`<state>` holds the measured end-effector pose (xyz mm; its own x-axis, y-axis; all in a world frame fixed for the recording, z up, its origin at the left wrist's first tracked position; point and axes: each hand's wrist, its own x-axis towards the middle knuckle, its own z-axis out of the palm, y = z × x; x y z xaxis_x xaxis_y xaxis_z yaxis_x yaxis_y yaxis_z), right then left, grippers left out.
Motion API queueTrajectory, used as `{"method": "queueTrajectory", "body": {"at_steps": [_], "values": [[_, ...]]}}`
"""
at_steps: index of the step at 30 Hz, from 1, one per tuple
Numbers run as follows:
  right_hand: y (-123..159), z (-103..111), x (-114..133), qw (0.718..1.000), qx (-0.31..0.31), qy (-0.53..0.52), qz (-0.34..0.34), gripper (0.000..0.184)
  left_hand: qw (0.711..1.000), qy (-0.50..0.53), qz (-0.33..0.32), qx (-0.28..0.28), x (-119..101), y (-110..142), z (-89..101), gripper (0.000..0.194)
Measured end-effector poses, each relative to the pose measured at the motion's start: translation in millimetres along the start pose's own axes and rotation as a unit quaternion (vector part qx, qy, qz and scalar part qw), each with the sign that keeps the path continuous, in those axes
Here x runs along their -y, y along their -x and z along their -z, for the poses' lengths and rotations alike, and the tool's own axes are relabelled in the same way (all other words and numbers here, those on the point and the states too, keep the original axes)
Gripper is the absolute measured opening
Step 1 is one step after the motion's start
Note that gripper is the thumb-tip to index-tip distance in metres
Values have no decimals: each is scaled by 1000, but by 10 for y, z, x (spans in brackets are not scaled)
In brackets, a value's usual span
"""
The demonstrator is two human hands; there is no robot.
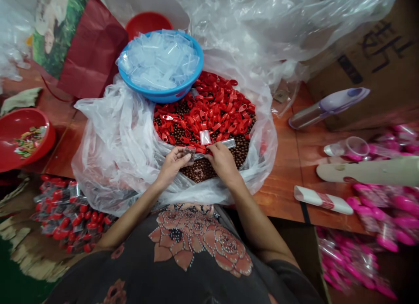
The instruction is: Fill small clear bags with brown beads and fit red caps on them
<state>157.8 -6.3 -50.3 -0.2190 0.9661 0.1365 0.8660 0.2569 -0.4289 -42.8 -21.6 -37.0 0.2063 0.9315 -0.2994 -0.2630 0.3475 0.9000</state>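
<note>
At frame centre, our left grip (173, 163) is clamped on a small clear bag (190, 152); our right grip (222, 160) pinches a clear plastic strip (228, 143), just above brown beads (198, 171) and red plastic caps (209, 105).

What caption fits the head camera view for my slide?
Left hand and right hand hold a small clear bag over red plastic caps and brown beads.

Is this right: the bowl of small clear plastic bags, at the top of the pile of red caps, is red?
No: the bowl of small clear plastic bags is blue, not red, in the head view. It does sit at the top of the pile of red caps.
</note>
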Motion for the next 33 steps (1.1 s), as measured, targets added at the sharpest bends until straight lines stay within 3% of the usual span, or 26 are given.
{"method": "queueTrajectory", "body": {"at_steps": [4,6,9,12,15,18,21,28,33], "values": [[77,-14,-77,992,-7,-118,-45,21,999,-8,27,25,17,23,-15,31],[128,-12,-112,967,-28,-232,-103,27,999,-17,39,34,25,31,-27,34],[204,5,-122,878,-34,-439,-187,34,997,-27,44,52,38,32,-59,36],[261,46,-98,791,-14,-566,-234,30,996,-29,46,75,59,20,-99,37],[301,92,-78,735,-11,-626,-262,29,995,-30,53,85,83,8,-130,37],[334,105,-83,713,-5,-652,-257,39,994,-30,60,85,95,3,-148,37],[362,65,-109,744,20,-634,-213,43,995,-27,60,80,96,-1,-157,38],[433,27,-122,908,20,-416,-50,41,996,-51,39,64,130,-30,-141,46],[481,122,-77,963,-35,-264,28,40,993,-54,23,98,134,-36,-147,49]]}}
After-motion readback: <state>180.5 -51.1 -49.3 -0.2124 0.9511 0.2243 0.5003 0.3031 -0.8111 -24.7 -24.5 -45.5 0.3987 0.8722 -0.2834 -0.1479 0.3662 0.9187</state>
